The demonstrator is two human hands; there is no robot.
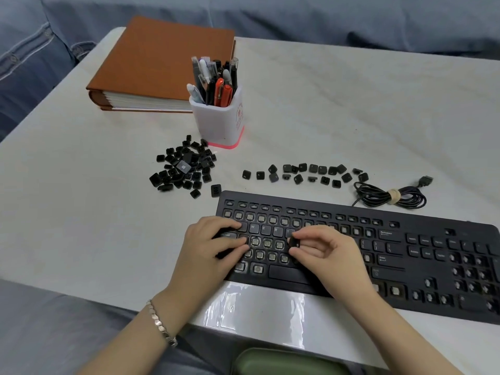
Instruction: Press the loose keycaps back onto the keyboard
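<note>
holding an s keycap over the keyboard.
i log: right hand pinches it; left hand rests, fingers straight, on the left keys.

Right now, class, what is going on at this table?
A person is refitting a keyboard. The right hand pinches a keycap over the bare sockets of the letter rows, while the left hand rests its fingers on the keyboard's left end. A pile of keycaps and a scattered row of keycaps lie on the table behind.
</note>
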